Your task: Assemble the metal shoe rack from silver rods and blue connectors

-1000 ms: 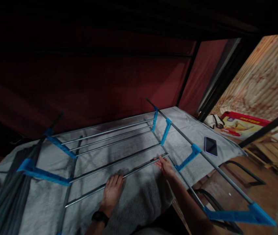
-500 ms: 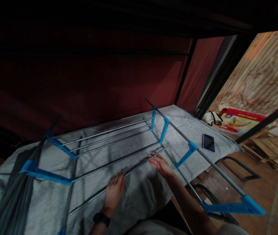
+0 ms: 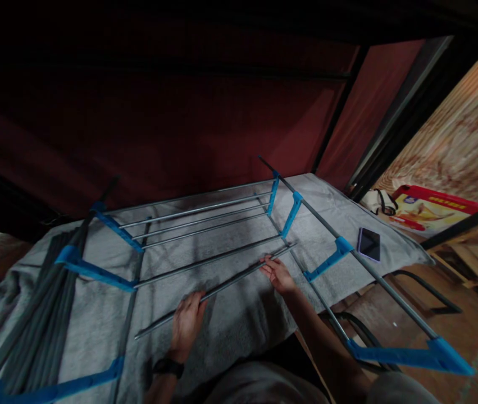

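Observation:
A thin grey metal tube (image 3: 230, 282) lies slantwise in both my hands, above a grey cloth. Towards its left end, my left hand (image 3: 187, 321) is closed round it, palm down; a dark band is on that wrist. My right hand (image 3: 278, 275) pinches the tube near its right end between thumb and fingertips. Just beyond is a partly built rack of grey tubes, with several crossbars (image 3: 209, 261) between blue plastic brackets (image 3: 292, 215). The held tube's right end is close to the rack's right-hand side tube; whether they touch I cannot tell.
Loose grey tubes (image 3: 47, 320) are bundled on the cloth (image 3: 230, 336) at the left. A phone (image 3: 369, 244) rests on the cloth at the right. Past the cloth's edge are a red and yellow box (image 3: 432, 209) and a black curved metal frame (image 3: 428, 289). A dark red panel (image 3: 180, 140) stands behind.
The view has shifted, so the rack appears farther right and higher. My left hand has slid along the tube towards its left end. My right hand keeps its hold near the right end.

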`<state>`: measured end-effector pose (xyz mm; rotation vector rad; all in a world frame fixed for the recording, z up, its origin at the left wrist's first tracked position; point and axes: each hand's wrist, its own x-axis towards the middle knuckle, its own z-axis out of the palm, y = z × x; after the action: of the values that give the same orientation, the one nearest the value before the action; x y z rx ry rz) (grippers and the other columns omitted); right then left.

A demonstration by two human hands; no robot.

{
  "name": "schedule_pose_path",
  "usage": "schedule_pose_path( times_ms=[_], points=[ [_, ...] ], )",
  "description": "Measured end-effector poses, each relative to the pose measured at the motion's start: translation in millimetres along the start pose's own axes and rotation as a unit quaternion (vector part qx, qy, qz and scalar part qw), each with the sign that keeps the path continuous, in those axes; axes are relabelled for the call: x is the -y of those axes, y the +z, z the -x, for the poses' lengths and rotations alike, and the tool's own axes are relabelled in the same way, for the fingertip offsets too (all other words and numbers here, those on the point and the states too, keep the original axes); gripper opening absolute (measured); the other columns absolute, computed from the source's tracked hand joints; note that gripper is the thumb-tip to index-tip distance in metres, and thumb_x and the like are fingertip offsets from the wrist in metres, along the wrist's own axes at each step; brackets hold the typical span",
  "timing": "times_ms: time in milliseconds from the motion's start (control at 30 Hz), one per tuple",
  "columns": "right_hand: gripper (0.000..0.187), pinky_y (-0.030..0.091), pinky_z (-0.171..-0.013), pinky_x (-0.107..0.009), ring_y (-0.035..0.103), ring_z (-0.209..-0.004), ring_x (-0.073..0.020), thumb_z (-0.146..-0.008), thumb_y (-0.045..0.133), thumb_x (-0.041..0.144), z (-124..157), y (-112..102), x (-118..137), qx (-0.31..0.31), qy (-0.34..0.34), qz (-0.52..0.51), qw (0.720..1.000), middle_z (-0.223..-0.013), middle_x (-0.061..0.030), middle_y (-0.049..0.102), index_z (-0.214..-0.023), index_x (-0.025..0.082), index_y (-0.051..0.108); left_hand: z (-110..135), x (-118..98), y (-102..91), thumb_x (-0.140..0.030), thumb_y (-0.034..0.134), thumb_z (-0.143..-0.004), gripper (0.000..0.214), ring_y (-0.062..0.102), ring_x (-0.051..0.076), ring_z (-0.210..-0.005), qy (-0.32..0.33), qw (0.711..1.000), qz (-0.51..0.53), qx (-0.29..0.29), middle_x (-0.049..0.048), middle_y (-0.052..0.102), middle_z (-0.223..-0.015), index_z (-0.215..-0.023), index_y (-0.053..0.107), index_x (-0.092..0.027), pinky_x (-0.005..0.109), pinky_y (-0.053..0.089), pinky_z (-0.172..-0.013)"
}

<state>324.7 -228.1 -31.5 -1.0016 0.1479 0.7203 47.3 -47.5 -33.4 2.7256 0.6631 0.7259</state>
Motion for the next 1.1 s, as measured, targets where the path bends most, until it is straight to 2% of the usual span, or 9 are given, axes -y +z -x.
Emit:
schedule_pose_path(
  times_ms=[167,400,600,733,900,1000,1100],
  points=[
    [0.04,0.062,-0.074,-0.031,0.074,-0.078,-0.0183,-0.054,0.096,0.034,8.7,-5.5,-10.1,0.0,0.017,0.008,1.0,-0.084,-0.0019,0.079,-0.076,0.023,0.065,7.4,-8.4,-2.5,-0.037,0.041,-0.105,0.035,0.073,0.027,-0.092,-0.014,1.0,-0.02,0.008,0.0089,0.078,-0.098,-0.106,0.073,-0.021,0.042,0.058,-0.085],
    [0.043,0.063,-0.072,-0.028,0.071,-0.068,-0.0141,-0.056,0.098,0.036,14.9,-3.9,-8.6,0.007,0.017,-0.01,1.0,-0.075,0.0028,0.075,-0.072,0.024,0.059,10.9,-17.6,-15.4,-0.037,0.04,-0.107,0.037,0.071,0.026,-0.097,-0.017,0.999,-0.034,0.037,0.0079,0.077,-0.102,-0.112,0.073,-0.022,0.042,0.055,-0.089],
    [0.038,0.064,-0.076,-0.028,0.075,-0.079,-0.0155,-0.059,0.096,0.029,21.3,1.2,-1.8,0.045,0.015,-0.021,0.999,-0.085,0.0011,0.078,-0.079,0.023,0.065,10.2,-17.6,-16.5,-0.04,0.038,-0.107,0.039,0.072,0.026,-0.098,-0.001,0.998,-0.024,0.052,0.0081,0.078,-0.105,-0.114,0.073,-0.023,0.041,0.055,-0.091],
    [0.031,0.064,-0.079,-0.027,0.075,-0.081,-0.0147,-0.065,0.093,0.023,24.0,3.3,2.0,0.046,0.012,-0.021,0.999,-0.085,0.0014,0.078,-0.079,0.022,0.066,7.7,-18.5,-19.7,-0.041,0.041,-0.106,0.037,0.072,0.026,-0.098,-0.003,0.998,-0.026,0.054,0.0079,0.078,-0.106,-0.114,0.072,-0.023,0.04,0.055,-0.089],
    [0.02,0.063,-0.091,-0.031,0.076,-0.091,-0.0149,-0.075,0.082,0.012,31.2,-1.3,11.7,0.059,0.03,-0.055,0.996,-0.091,0.0007,0.078,-0.087,0.023,0.07,0.9,-27.2,-33.8,-0.027,0.038,-0.107,0.035,0.069,0.027,-0.092,-0.006,0.994,-0.092,0.054,0.0106,0.075,-0.097,-0.111,0.072,-0.018,0.042,0.052,-0.086],
    [0.015,0.061,-0.099,-0.033,0.075,-0.1,-0.0139,-0.083,0.076,0.014,29.9,-8.7,22.3,0.06,0.06,-0.077,0.993,-0.097,0.0007,0.078,-0.093,0.024,0.07,-5.0,-35.9,-46.1,-0.017,0.04,-0.104,0.035,0.067,0.026,-0.096,0.009,0.992,-0.112,0.052,0.0117,0.074,-0.102,-0.121,0.071,-0.018,0.043,0.05,-0.089],
    [0.005,0.06,-0.101,-0.034,0.075,-0.096,-0.0134,-0.09,0.072,0.022,21.4,-14.0,30.2,0.068,0.074,-0.091,0.991,-0.092,0.001,0.076,-0.093,0.023,0.069,-10.9,-43.2,-56.1,-0.014,0.042,-0.103,0.035,0.065,0.025,-0.099,0.016,0.991,-0.116,0.062,0.0115,0.072,-0.106,-0.126,0.068,-0.018,0.043,0.048,-0.093]
  ],
)
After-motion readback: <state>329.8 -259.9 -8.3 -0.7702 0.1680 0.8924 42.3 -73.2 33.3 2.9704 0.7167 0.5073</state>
